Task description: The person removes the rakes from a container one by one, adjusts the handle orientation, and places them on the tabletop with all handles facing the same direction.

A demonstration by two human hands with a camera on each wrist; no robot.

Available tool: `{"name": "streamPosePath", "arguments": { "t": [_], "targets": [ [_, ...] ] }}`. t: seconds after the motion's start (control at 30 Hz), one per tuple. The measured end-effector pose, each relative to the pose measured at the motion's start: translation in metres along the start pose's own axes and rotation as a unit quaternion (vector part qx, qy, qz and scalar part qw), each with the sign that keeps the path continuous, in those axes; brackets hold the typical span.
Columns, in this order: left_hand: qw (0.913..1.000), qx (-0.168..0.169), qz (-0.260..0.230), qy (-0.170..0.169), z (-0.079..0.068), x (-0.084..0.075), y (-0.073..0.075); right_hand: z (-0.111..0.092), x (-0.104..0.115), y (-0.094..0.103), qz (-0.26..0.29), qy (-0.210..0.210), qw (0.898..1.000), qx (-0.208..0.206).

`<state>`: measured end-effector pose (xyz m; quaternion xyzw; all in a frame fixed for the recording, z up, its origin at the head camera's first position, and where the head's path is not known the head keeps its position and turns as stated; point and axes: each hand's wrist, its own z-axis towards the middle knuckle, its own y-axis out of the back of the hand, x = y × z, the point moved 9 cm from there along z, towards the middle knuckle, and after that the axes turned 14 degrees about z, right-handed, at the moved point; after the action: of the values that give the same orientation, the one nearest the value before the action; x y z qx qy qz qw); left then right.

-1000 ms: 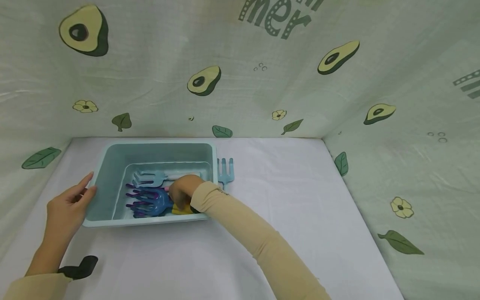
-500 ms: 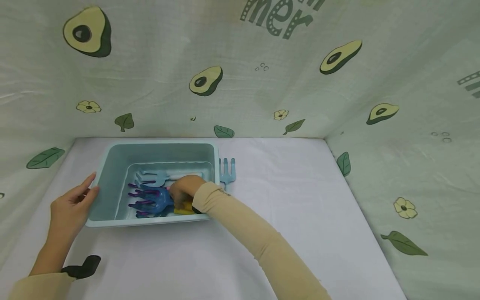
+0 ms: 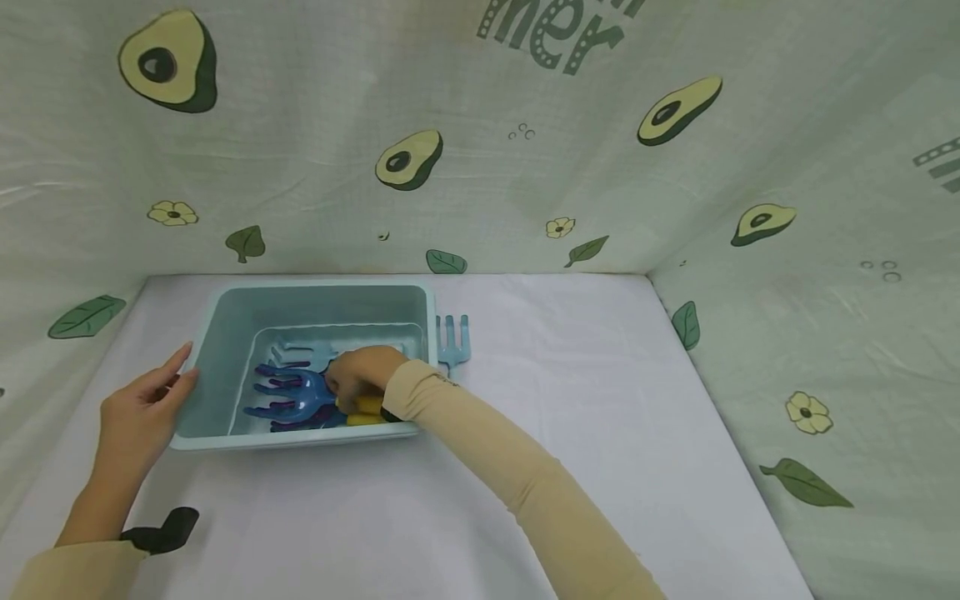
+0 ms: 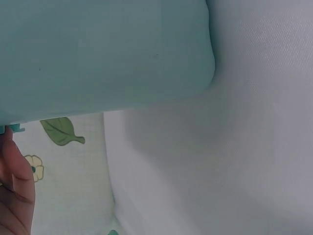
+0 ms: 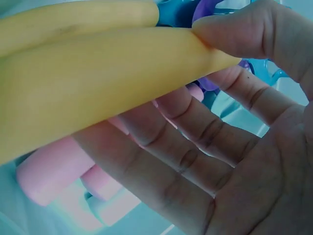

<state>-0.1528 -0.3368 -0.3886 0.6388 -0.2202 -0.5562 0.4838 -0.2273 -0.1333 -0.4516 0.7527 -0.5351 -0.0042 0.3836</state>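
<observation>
On the white table (image 3: 585,400) stands the blue tub (image 3: 330,307), my left hand (image 3: 138,415) resting straightened fingers against its left edge. Inside, my right hand (image 3: 363,371) has what seems the blue fork (image 3: 305,398), pinched by a yellow handle (image 5: 107,73). I'd call this the grasping step; a lift calls for clearing the pink handles (image 5: 54,171) nearby.

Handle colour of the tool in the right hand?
Yellow handle; clearest in the right wrist view.
</observation>
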Motion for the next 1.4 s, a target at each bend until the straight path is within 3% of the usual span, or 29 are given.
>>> {"name": "streamPosePath", "arguments": {
  "t": [0.37,0.57,0.83,1.1,1.4],
  "targets": [
    [0.9998,0.016,0.009,0.007,0.004,0.0,-0.002,-0.019,0.013,0.018,0.036,0.0,0.999,-0.015],
    [0.9998,0.012,0.01,0.008,0.006,-0.002,-0.002,-0.029,0.014,0.031,0.084,0.003,0.996,-0.024],
    [0.9998,0.017,0.01,0.009,0.008,-0.002,-0.004,-0.046,0.013,0.048,0.098,0.045,0.993,-0.044],
    [0.9992,0.035,-0.001,0.02,0.008,-0.002,-0.009,-0.064,0.01,0.064,0.135,0.095,0.984,-0.059],
    [0.999,0.036,0.014,0.024,0.011,0.002,-0.01,-0.087,0.002,0.079,0.199,0.121,0.968,-0.09]
  ]
}}
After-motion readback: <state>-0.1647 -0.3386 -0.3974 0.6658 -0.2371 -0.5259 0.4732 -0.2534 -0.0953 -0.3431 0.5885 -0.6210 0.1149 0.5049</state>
